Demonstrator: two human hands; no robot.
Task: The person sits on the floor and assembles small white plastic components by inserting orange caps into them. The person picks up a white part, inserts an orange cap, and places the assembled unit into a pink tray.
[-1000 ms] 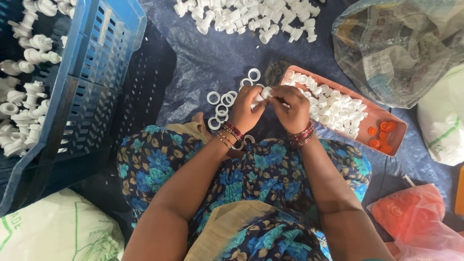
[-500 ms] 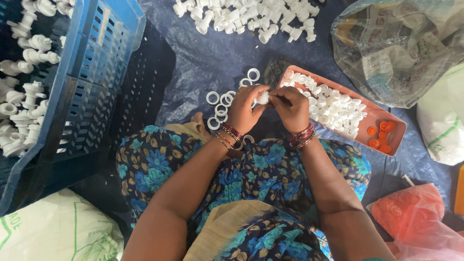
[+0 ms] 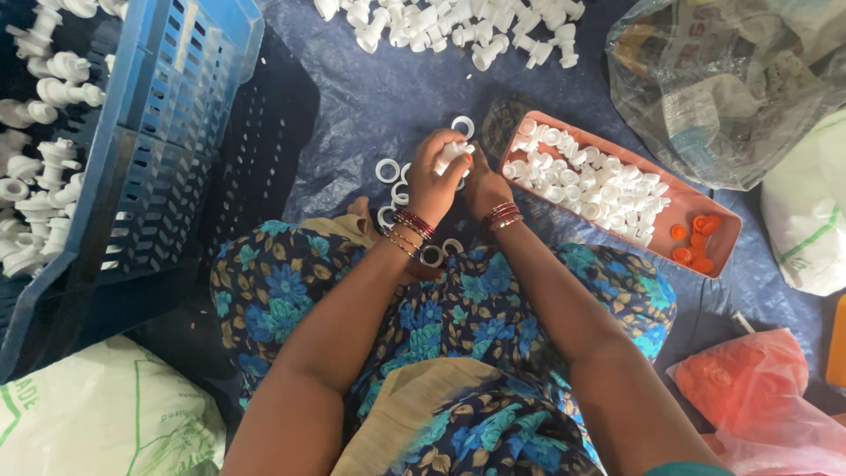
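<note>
Pretty cramped spot tbh. Person is sitting on a dark blue tarp [image 3: 352, 97] on the floor, legs in a flowery blue dress, and stuff is packed in on all sides. On their left there's a big blue crate [image 3: 167, 132] full of white plastic fittings, its slotted wall tilted in toward the lap, so hardly any room that way. On their right a long orange tray [image 3: 723, 231] lies at a slant, loaded with small white caps [image 3: 586, 181] and a few orange caps [image 3: 692, 242] at the far end; the tray's near end sits just beside the right hand. Straight ahead is a loose pile of white fittings [image 3: 458, 26] on the tarp, with a bare strip of tarp between it and the hands, which is about the only open space. Clear plastic bag [image 3: 731, 79] behind the tray, white sack [image 3: 106, 423] by the left knee, pinkish bag [image 3: 758, 388] by the right knee.

Both hands are up together just past the knees. The left hand [image 3: 432, 181] has its fingers curled and pinching a small white piece [image 3: 451, 154], which pokes out above the fingertips. The right hand [image 3: 483, 183] is pressed up against it, fingers closed in on the same piece from the other side, though I can't make out exactly where they grip. A handful of white rings [image 3: 388, 169] lies scattered on the tarp right under and beside the left hand, one more down by the wrist bangles.
</note>
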